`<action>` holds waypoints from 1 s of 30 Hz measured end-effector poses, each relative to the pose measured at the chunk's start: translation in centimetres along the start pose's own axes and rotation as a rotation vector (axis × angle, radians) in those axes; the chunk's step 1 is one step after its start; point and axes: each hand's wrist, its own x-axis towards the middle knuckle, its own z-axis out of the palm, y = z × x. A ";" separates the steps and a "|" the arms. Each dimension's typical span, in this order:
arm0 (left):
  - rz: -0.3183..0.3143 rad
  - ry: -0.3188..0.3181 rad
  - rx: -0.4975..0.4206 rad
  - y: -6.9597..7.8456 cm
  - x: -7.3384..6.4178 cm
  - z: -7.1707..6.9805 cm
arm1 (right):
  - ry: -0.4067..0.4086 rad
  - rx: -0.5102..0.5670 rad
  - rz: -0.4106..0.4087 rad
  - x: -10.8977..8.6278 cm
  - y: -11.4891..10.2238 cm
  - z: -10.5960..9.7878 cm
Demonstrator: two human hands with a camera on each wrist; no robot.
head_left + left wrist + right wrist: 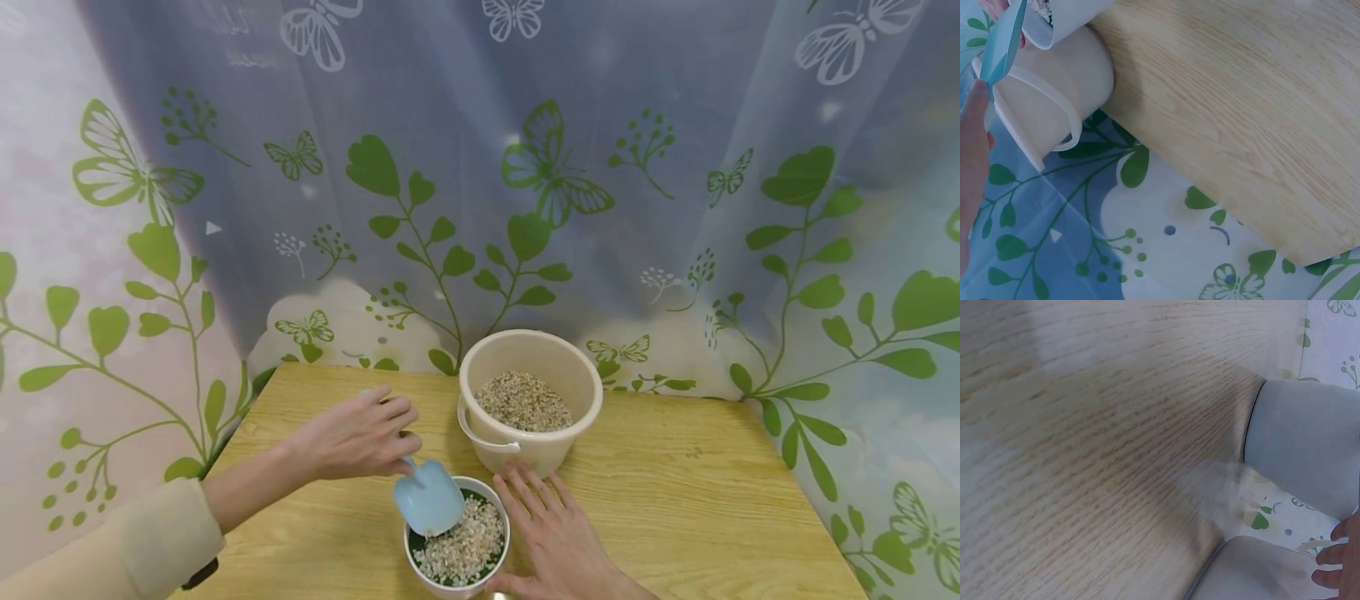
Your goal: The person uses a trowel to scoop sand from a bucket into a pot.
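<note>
My left hand [360, 437] grips the handle of a light blue scoop [429, 497]. The scoop's blade tilts down over the rim of a small white pot [504, 546], its inside hidden from the head view. Pale gravel [468, 546] lies in the pot over something dark green. To the pot's right is my right hand [558, 533], fingers spread and straight, thumb by the pot's side; whether it touches the pot I cannot tell. In the left wrist view, the scoop [1004, 47] appears beside the pot [1072, 22].
Behind the pot stands a cream bucket [592, 400], part filled with similar gravel [525, 402], its white handle [487, 444] hanging at the front. Both containers stand on a wooden table [675, 483]. A curtain printed with leaves and butterflies [450, 83] hangs along the table's back edge.
</note>
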 end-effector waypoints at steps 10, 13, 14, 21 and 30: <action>-0.016 -0.018 0.005 -0.4 -0.2 -0.2 | 0.029 -0.024 -0.008 0.0 0.1 0.0; -0.027 -0.020 0.010 -0.4 -0.3 -0.1 | 0.029 -0.022 -0.004 0.0 0.1 -0.1; -0.031 -0.021 0.010 -0.3 -0.3 -0.1 | 0.024 -0.019 0.000 -0.1 0.1 -0.2; -0.078 -0.034 -0.027 -0.2 -0.8 0.1 | -0.023 0.017 0.036 -0.6 0.3 -0.9; -0.163 -0.071 -0.089 -0.5 -0.8 0.0 | 0.034 0.006 -0.010 -1.4 1.2 -2.7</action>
